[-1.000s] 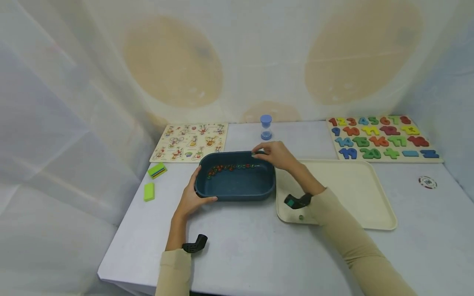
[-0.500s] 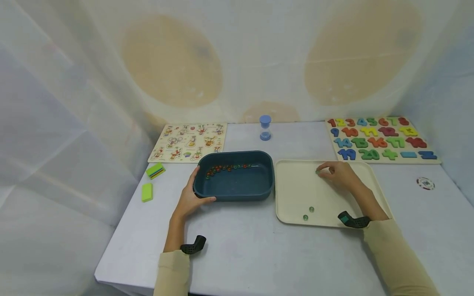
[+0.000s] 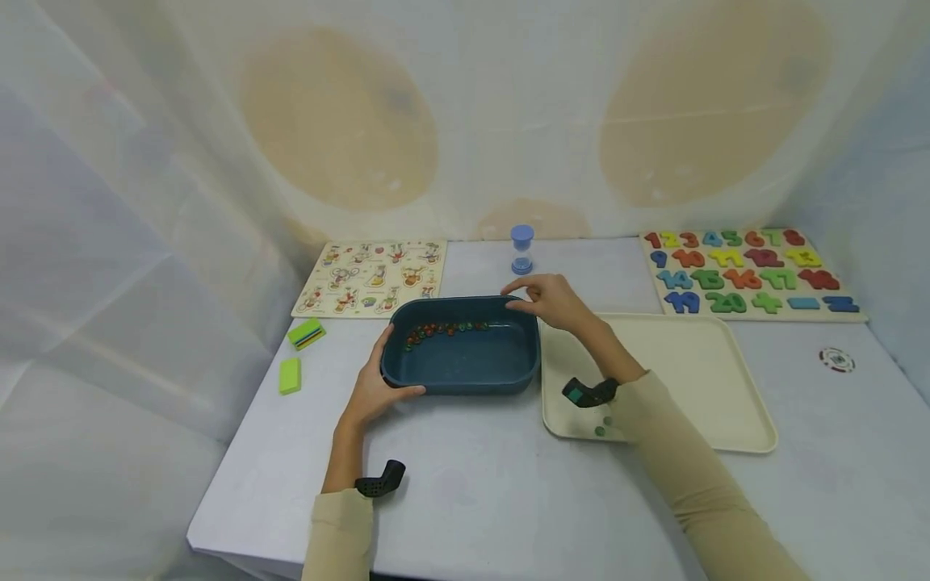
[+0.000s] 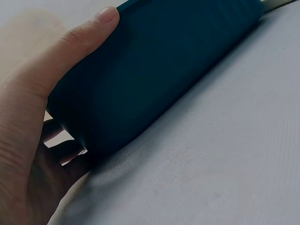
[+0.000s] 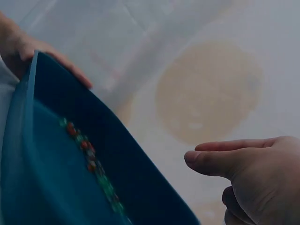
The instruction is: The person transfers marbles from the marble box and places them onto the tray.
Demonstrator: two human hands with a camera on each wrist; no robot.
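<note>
A dark teal tub [image 3: 465, 367] stands on the table, tilted in neither view that I can judge, with a row of red and green marbles [image 3: 450, 329] along its far inner side. My left hand [image 3: 372, 397] grips its left end, the thumb [image 4: 84, 40] against the near wall and the fingers round the end. Over the far right corner of the tub hovers my right hand [image 3: 552, 303], thumb and index finger stretched out and apart, no marble visible between them. Two green marbles [image 3: 600, 431] lie on the cream tray [image 3: 683, 379], beside the right forearm.
An hourglass [image 3: 521, 250] stands behind the tub. Puzzle boards lie at the back, one with pictures [image 3: 370, 278] left, one with numbers [image 3: 751, 270] right. Green blocks [image 3: 290, 376] sit at the left, a round chip [image 3: 837, 360] at the right.
My right hand went from the tub to the tray, where it pinched a marble, and came back over the tub's far right corner. My left hand stays at the tub's left end.
</note>
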